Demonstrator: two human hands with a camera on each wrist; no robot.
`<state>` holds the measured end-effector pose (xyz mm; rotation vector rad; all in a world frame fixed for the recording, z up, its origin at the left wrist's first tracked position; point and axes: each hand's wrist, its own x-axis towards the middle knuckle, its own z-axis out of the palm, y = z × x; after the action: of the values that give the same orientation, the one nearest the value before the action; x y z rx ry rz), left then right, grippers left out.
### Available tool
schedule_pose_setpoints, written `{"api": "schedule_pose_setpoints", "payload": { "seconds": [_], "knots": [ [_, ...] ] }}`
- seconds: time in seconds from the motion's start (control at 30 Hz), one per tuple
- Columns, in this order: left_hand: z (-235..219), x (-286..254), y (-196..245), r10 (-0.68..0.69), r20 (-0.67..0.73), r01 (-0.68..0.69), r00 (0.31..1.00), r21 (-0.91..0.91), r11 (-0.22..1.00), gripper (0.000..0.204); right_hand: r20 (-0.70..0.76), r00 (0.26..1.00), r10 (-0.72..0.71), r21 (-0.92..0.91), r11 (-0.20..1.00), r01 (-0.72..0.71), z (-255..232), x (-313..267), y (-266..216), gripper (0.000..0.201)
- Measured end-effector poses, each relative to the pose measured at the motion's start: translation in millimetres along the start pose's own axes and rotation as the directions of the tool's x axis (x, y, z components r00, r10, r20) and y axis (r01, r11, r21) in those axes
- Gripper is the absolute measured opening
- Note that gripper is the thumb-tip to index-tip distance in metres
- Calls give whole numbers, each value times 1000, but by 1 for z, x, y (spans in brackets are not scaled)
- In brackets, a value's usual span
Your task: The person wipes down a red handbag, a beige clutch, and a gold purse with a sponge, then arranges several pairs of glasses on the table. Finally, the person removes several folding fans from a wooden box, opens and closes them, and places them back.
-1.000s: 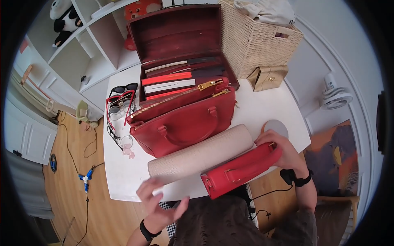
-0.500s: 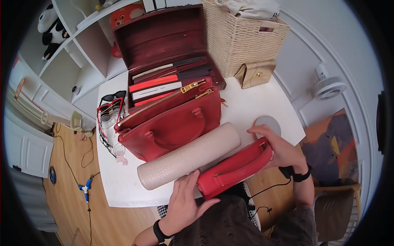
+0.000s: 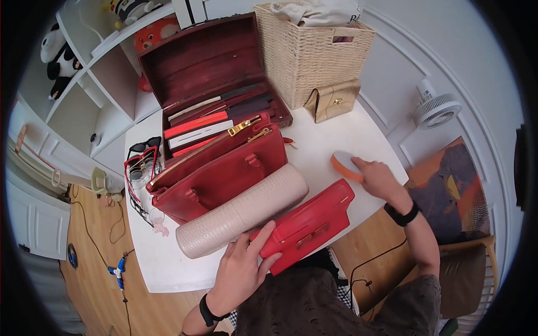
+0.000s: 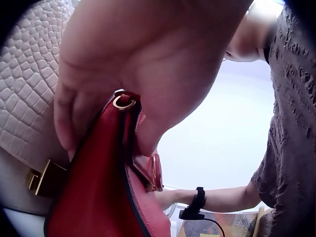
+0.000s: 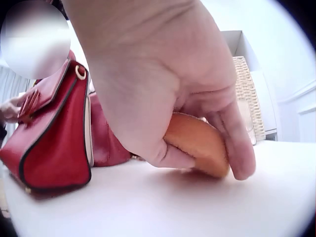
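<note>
My left hand (image 3: 241, 271) grips the left end of a small red handbag (image 3: 314, 227) at the table's front edge. In the left wrist view its fingers and thumb straddle the bag's top corner, beside a gold ring. My right hand (image 3: 381, 179) pinches a round disc (image 5: 197, 140) with an orange side and grey top, low over the white table, right of the bag. A cream crocodile-textured roll-shaped bag (image 3: 244, 213) lies just behind the red one. Behind that stands a larger red handbag (image 3: 221, 176) with gold zips.
An open dark red chest (image 3: 204, 64) holds several flat, upright items behind the bags. A wicker basket (image 3: 311, 61) and a gold clutch (image 3: 333, 101) stand at the back right. Several pairs of glasses (image 3: 143, 154) lie at the left edge. The white table (image 3: 392, 145) ends near my body.
My right hand has let go of the red handbag and moved to the disc, taking hold of it. My left hand has come to the bag's left end. The head view has shifted.
</note>
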<state>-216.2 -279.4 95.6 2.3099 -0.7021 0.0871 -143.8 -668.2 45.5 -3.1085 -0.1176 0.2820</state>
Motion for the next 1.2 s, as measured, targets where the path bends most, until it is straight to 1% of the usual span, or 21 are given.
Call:
{"api": "schedule_pose_setpoints", "payload": {
  "seconds": [0.07,0.13,0.2,0.23,0.27,0.3,0.37,0.43,0.47,0.5,0.57,0.6,0.7,0.73,0.77,0.8,0.87,0.9,0.97,1.1,1.2],
  "knots": [
    [-5,2,4,-109,112,105,988,38,994,59,-135,988,-74,291,950,111,-57,-18,-19,57],
    [-6,3,4,-85,96,80,992,53,995,58,-366,930,33,504,847,169,-108,-52,-59,54],
    [-3,1,2,-57,88,52,994,63,997,57,-701,712,-29,394,817,421,-116,-78,-107,52],
    [0,-1,-3,14,84,-22,996,95,995,58,-648,667,-368,33,861,507,-115,-86,-113,46],
    [1,-2,-7,89,83,-99,993,129,987,58,-492,641,-589,-68,760,646,-126,-98,-133,44],
    [0,-1,-6,97,80,-108,992,136,985,58,-477,611,-632,-213,757,617,-115,-100,-150,43],
    [-1,-2,-2,55,78,-64,995,127,990,60,-523,598,-607,-243,779,579,-113,-94,-137,44],
    [-4,3,4,29,54,-36,998,126,991,60,-636,651,-415,-198,903,381,-105,-83,-113,48],
    [-5,4,5,-12,61,4,998,125,992,60,-637,722,-270,-86,956,282,-101,-78,-105,50],
    [-5,5,5,-55,70,46,996,124,991,61,-633,721,-281,-93,953,290,-99,-80,-97,50],
    [-5,5,1,-55,57,48,997,117,992,64,-679,727,-98,30,987,160,-86,-95,-86,45],
    [-5,6,0,-49,47,44,998,97,994,66,-678,728,-101,29,986,164,-72,-106,-82,45],
    [-2,6,1,-53,56,48,997,87,995,70,-661,725,-191,286,830,480,-18,-147,-78,35],
    [-1,6,1,-50,68,43,996,101,994,72,-616,667,-418,53,823,565,-38,-133,-104,36],
    [1,6,0,-46,79,38,996,101,994,72,-514,592,-621,-173,750,638,-60,-115,-129,38],
    [4,5,-2,-53,64,49,997,70,996,73,-516,598,-613,-162,756,635,-55,-111,-123,38],
    [3,4,-6,-48,51,45,998,63,997,74,-626,636,-450,-228,886,403,-34,-102,-110,41],
    [2,4,-7,-47,59,43,997,68,997,74,-630,639,-442,-219,890,400,-28,-102,-109,41],
    [0,3,-4,-67,107,69,992,-22,997,77,-703,679,-210,-3,956,292,-19,-102,-108,46],
    [-4,8,2,-31,199,53,980,-103,993,81,-637,764,-104,130,962,239,-1,-114,-141,50],
    [-6,9,5,-106,318,119,942,-20,993,83,-617,769,-164,194,916,351,16,-117,-149,56]
  ]
}}
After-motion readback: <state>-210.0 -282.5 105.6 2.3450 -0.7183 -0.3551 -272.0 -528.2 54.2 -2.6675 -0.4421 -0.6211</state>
